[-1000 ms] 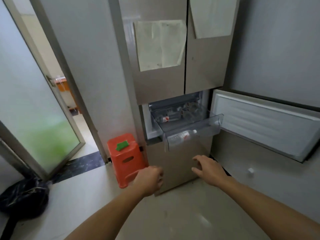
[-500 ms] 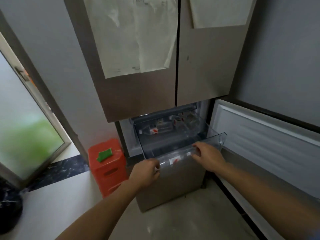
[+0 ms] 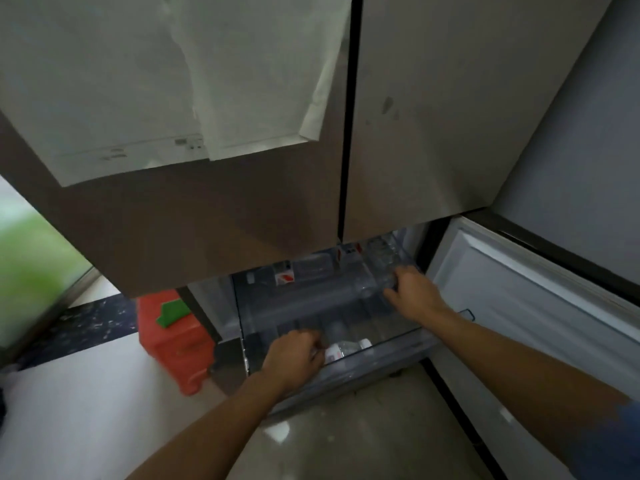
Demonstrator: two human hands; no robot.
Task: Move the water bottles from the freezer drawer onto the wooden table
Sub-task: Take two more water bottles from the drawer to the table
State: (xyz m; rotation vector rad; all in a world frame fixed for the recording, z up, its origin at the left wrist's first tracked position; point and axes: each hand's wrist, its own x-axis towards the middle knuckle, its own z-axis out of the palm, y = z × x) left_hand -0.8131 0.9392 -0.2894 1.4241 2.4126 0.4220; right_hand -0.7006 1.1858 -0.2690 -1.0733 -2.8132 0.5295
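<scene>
**Clear plastic bottles held in both hands at the freezer drawer**

Head view: the transparent, grey-tinted plastic freezer drawer (image 3: 394, 355) stands pulled out beneath the two brown metallic upper fridge doors (image 3: 433, 133). The left hand (image 3: 294, 358) reaches over the drawer's front wall. Its grip is closed round the base end of a clear plastic water bottle with a white cap and a red-and-white label (image 3: 346, 348). That bottle lies on its side just behind the front wall, cap pointing right.

The right hand (image 3: 414, 294) is deeper in, toward the drawer's right rear. Its fingers are curled in a grip on a second clear plastic water bottle (image 3: 374, 284), which also lies on its side; its cap cannot be made out. Further back, partly under the upper doors, more clear bottles with red-and-white labels (image 3: 285, 276) lie in the drawer, too blurred to count. Every bottle seen is inside the drawer.

Both forearms are bare, and a blue sleeve (image 3: 623, 431) shows at the right edge. To the right of the drawer, the white-lined freezer door (image 3: 536, 306) hangs swung open. Pale paper sheets (image 3: 173, 81) are stuck on the left upper door. Left of the fridge, an orange plastic stool (image 3: 173, 344) stands on the pale floor (image 3: 363, 445), with a small green piece (image 3: 173, 310) on its top.
</scene>
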